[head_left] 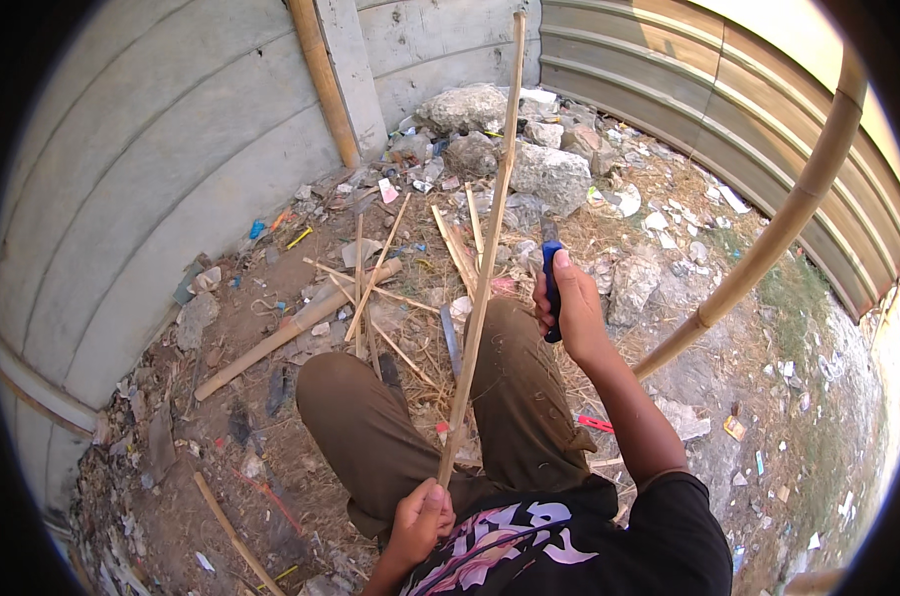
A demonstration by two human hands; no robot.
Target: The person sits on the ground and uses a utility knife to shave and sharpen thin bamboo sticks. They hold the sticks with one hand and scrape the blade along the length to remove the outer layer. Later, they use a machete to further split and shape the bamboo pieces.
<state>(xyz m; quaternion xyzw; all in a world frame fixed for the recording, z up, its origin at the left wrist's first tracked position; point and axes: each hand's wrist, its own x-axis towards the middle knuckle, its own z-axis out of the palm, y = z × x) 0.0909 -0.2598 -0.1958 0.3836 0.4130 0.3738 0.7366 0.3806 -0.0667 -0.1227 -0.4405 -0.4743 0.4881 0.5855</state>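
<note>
My left hand (419, 519) is closed round the lower end of a long, slightly bent bamboo strip (490, 253), close to my shirt. From there the strip slants up past my right knee, its far end high at the top of the view. In my right hand (575, 303) is a knife with a blue and black handle (551, 268), gripped in a fist with the thumb along the handle. Its short dark blade points away from me, right of the strip and apart from it. Between my legs lies a flat grey blade-like piece (452, 340), partly hidden by the strip.
Thin split bamboo strips (377, 268) and a thicker bamboo piece (296, 330) lie on the littered ground ahead. A bamboo pole (768, 243) slants across the right side. Rocks (549, 179) are heaped in the corner between a concrete wall (162, 149) and a corrugated metal fence (659, 89).
</note>
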